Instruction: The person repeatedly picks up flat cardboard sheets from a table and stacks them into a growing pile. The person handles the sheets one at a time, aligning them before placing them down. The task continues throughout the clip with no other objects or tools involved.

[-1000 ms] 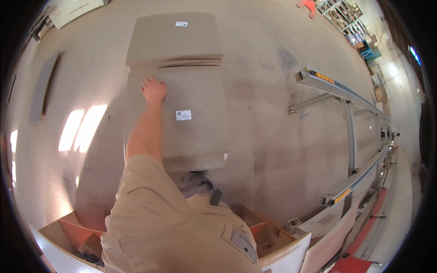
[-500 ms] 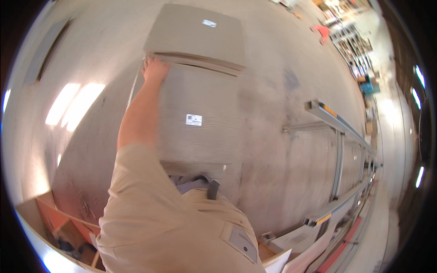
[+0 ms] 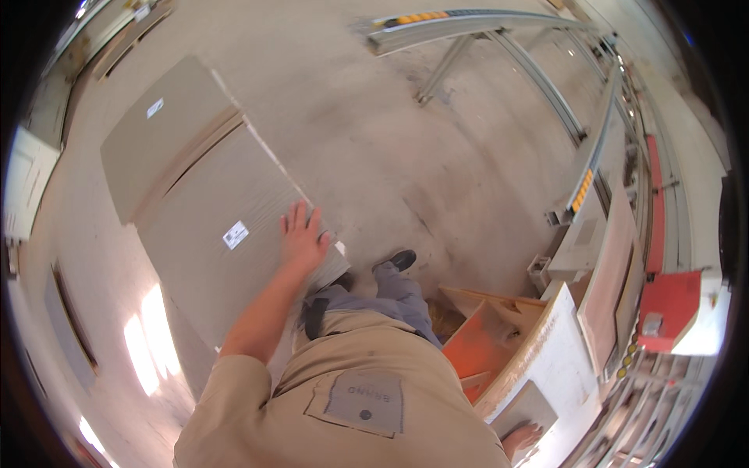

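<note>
A large brown flat panel, like cardboard or board, with a white label lies on my left. Beyond it is a second brown panel with its own label, a dark gap running between the two. My left hand rests near the right edge of the nearer panel, fingers spread and nothing held. At lower right, my right hand is partly in view, its fingers lying on a small grey-brown board atop a white surface.
An open wooden box with an orange inner wall stands beside my legs. Metal frame rails with yellow-black markings stretch across the far right. A red and white cabinet-like unit and leaning boards stand at the right.
My view has swung to the right, so the panels now sit at the left. My left hand has moved from the gap between panels to the nearer panel's right edge. My right hand has come into view.
</note>
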{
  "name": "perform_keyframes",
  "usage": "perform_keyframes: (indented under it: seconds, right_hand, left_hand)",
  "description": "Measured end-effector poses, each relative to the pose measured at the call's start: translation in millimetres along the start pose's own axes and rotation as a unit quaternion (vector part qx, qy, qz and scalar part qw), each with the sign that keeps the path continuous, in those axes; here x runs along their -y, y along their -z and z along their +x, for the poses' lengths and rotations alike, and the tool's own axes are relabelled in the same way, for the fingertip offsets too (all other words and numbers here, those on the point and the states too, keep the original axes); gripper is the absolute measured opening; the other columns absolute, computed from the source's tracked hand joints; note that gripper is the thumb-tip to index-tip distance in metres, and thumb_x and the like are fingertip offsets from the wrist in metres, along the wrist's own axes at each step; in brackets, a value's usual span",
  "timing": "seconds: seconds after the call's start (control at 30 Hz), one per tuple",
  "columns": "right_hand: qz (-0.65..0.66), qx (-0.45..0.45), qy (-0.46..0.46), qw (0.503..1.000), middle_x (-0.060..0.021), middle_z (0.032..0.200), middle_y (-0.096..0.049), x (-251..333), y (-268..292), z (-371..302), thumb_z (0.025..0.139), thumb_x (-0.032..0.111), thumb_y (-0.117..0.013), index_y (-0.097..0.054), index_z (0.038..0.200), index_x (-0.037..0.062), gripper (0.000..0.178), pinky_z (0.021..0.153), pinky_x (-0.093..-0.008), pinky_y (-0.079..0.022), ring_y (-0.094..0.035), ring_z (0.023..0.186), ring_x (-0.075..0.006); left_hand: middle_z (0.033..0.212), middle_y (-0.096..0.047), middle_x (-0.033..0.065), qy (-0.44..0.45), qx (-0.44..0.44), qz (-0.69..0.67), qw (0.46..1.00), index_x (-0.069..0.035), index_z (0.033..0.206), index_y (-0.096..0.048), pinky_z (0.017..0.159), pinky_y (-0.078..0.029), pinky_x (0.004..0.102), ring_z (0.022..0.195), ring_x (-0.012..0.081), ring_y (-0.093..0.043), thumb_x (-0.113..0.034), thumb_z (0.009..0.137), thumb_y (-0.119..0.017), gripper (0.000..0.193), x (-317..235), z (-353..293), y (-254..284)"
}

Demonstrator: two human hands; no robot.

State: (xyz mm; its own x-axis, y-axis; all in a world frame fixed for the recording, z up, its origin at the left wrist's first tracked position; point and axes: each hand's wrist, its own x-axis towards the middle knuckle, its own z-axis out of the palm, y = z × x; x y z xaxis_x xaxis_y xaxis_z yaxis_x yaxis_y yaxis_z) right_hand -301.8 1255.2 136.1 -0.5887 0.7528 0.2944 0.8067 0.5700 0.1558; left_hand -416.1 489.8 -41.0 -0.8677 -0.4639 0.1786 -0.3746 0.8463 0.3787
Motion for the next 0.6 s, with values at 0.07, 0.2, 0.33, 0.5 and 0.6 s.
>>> perform_keyframes:
  seconds: [0.07,0.2,0.33,0.5,0.6]
  right_hand:
    - [0.083,-0.01,-0.037,0.996,-0.0213,0.139,-0.047,4,-5,-15,0.104,0.031,-0.031,-0.044,0.139,0.0012,0.048,0.107,-0.0463,-0.038,-0.045,0.128,-0.0368]
    - [0.24,-0.048,-0.008,0.97,-0.0177,0.146,-0.042,20,-2,-36,0.105,0.024,-0.032,-0.042,0.141,0.0037,0.043,0.113,-0.0432,-0.031,-0.042,0.133,-0.0311]
    - [0.333,-0.099,-0.103,0.932,-0.0191,0.137,-0.048,22,18,-47,0.103,0.028,-0.035,-0.046,0.137,0.0012,0.045,0.109,-0.0417,-0.033,-0.044,0.128,-0.0346]
    - [0.439,-0.098,-0.199,0.87,-0.0187,0.133,-0.05,30,22,-61,0.099,0.02,-0.041,-0.046,0.136,0.0003,0.043,0.107,-0.0404,-0.034,-0.045,0.128,-0.0316]
    - [0.616,-0.109,-0.301,0.72,-0.0167,0.134,-0.05,40,22,-32,0.095,0.015,-0.048,-0.045,0.137,0.0001,0.045,0.107,-0.0375,-0.035,-0.046,0.126,-0.0268]
  left_hand:
    - [0.151,-0.032,0.0222,-0.058,-0.002,0.024,0.998,-0.009,0.137,-0.049,0.114,-0.02,0.0573,0.141,0.0397,-0.027,-0.034,0.083,-0.064,0.062,14,-3,9]
    - [0.143,-0.038,0.0295,0.024,0.093,0.084,0.992,-0.003,0.13,-0.051,0.111,-0.025,0.0572,0.136,0.044,-0.033,-0.025,0.079,-0.069,0.058,5,-2,45]
    - [0.141,-0.041,0.0276,-0.118,0.099,-0.046,0.987,-0.001,0.13,-0.049,0.109,-0.031,0.0518,0.131,0.0453,-0.039,-0.016,0.082,-0.066,0.052,-57,24,28]
    - [0.124,-0.058,0.0202,-0.407,0.215,-0.212,0.862,-0.002,0.12,-0.058,0.1,-0.043,0.0454,0.116,0.0386,-0.055,-0.013,0.087,-0.061,0.035,-218,89,-20]
    - [0.117,-0.063,0.0171,-0.52,0.204,-0.241,0.793,-0.003,0.116,-0.06,0.096,-0.046,0.0439,0.11,0.037,-0.059,-0.012,0.089,-0.059,0.029,-355,95,9]
